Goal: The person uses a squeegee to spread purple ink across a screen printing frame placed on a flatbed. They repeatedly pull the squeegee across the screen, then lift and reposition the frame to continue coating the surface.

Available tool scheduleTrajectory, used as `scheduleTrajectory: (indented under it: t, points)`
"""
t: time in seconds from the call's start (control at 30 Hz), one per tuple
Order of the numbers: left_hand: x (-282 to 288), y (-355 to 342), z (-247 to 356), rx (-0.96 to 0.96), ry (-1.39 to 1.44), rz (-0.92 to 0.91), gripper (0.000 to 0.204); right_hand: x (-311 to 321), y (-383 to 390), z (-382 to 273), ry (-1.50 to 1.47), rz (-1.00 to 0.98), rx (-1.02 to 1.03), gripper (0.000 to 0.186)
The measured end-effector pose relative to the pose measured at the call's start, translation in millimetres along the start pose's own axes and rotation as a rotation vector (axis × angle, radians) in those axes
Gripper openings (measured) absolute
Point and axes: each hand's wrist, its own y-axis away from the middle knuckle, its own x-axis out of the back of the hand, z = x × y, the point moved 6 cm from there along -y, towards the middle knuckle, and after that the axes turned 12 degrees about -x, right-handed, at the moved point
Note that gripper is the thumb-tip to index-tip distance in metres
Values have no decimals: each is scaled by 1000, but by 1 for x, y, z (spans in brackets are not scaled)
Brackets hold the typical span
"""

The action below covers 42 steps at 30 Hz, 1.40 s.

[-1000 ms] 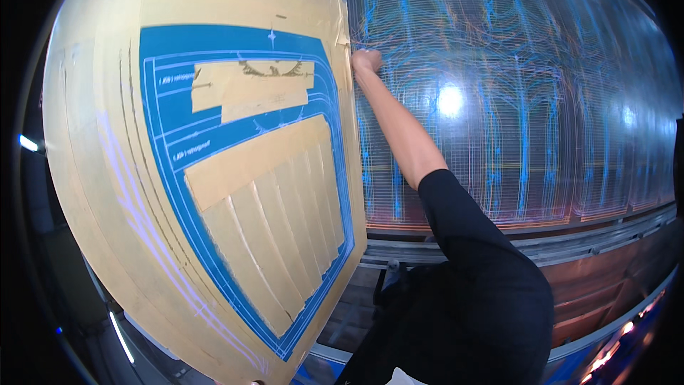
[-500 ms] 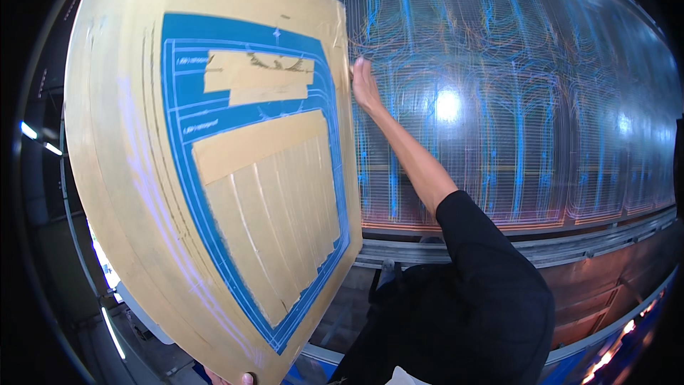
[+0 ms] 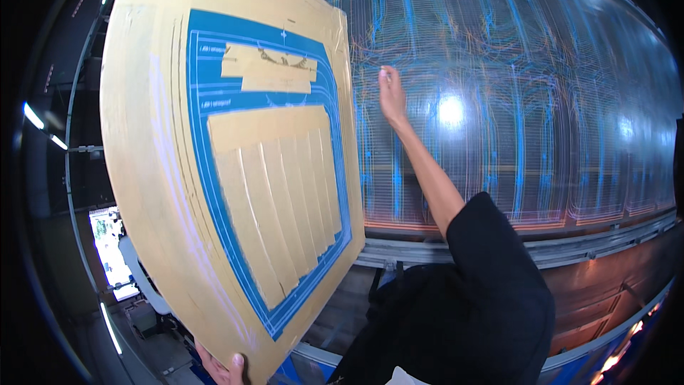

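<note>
A large screen-printing frame (image 3: 139, 135) stands tilted upright before me on the left, mostly covered in tan tape. On its face is a blue stencil panel (image 3: 206, 171) with thin white lines and tan patches of tape. My left hand (image 3: 221, 365) grips its lower edge, thumb on the face and the other fingers partly behind. My right hand (image 3: 392, 96) is raised just right of the frame's far edge, apart from it. Its fingers are drawn together in a pinch; whatever may be between them is too small to name.
Behind and right lies a wide, shiny table (image 3: 463, 150) covered in blue and orange line patterns, with a bright reflection. A metal rail (image 3: 570, 249) runs along its near edge. Reddish-brown panels (image 3: 605, 306) sit below. At far left are lamps and a bright opening (image 3: 112, 249).
My right hand has come off the frame's edge and moved right. The frame has shifted slightly right and turned, and more of my left hand shows.
</note>
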Motion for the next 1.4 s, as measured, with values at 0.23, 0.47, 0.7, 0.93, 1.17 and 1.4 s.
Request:
scheduleTrajectory:
  t: [0.23,0.47,0.7,0.93,1.17,1.4]
  points:
    - [-3,-14,29,-274,145,-243,92,129,189,14,248,-153,36,25]
    - [-6,-10,83,-613,378,-495,80,285,388,-4,287,-308,5,60]
    - [-28,30,101,-933,544,-514,77,509,565,194,-932,399,-125,26]
    - [-54,45,118,-1032,566,-469,69,456,528,397,-1390,197,-184,12]
    - [-92,86,138,-1019,366,-426,64,405,480,371,-1354,307,-667,18]
    - [-136,122,173,-1145,416,-489,65,454,495,405,-815,581,-962,31]
